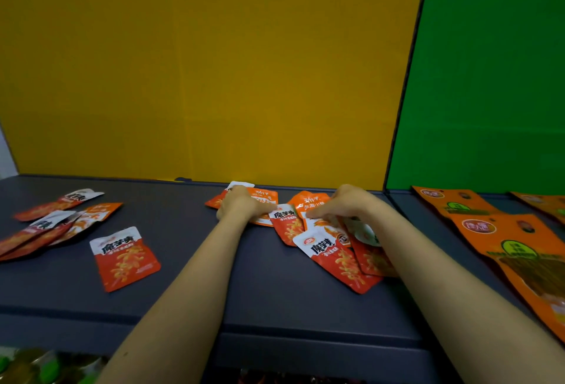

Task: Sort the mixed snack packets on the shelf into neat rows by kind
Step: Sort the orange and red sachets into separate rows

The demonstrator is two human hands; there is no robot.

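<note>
While a mixed pile of red-and-white and orange foil snack packets [336, 258] lies overlapped at frame centre, the left hand [241, 203] sits knuckles-up on a flat orange foil packet [266, 197] and the right hand [345, 203] bends onto the pile's far edge; I cannot tell whether either pinches anything. A lone red-and-white packet [125, 258] lies lower left, a scattered packet cluster [46, 224] at far left, all on the dark grey shelf [275, 292]. Large orange pouches [504, 237] lie right, under a green panel [489, 62] beside the yellow back panel [214, 62].

Dim, even light; soft blur throughout, wide-angle bending at edges
</note>
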